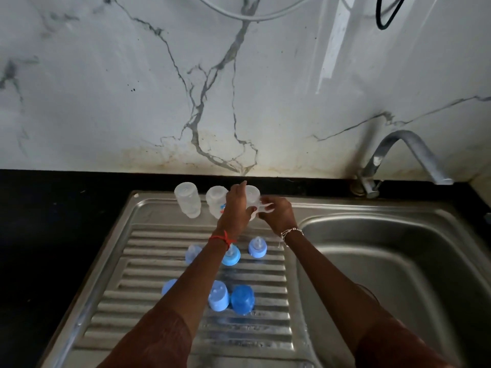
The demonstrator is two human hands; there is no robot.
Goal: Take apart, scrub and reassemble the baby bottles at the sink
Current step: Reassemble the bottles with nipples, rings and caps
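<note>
Item: clear baby bottle body (253, 193), inverted, third in a row at the back of the steel drainboard (164, 309) beside the sink (372, 227), with left hand (236, 205) and right hand (277, 212) both clasped around it; probably light, stiff, wet-slick plastic, best gripped round the barrel.

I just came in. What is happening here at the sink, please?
A person holds the rightmost clear bottle with both hands: the left hand grips its side and the right hand its lower end. Two other clear bottles stand beside it at the back of the drainboard. Nearer, three blue teat rings form one row and three blue caps another. Nothing is reassembled yet.
</note>
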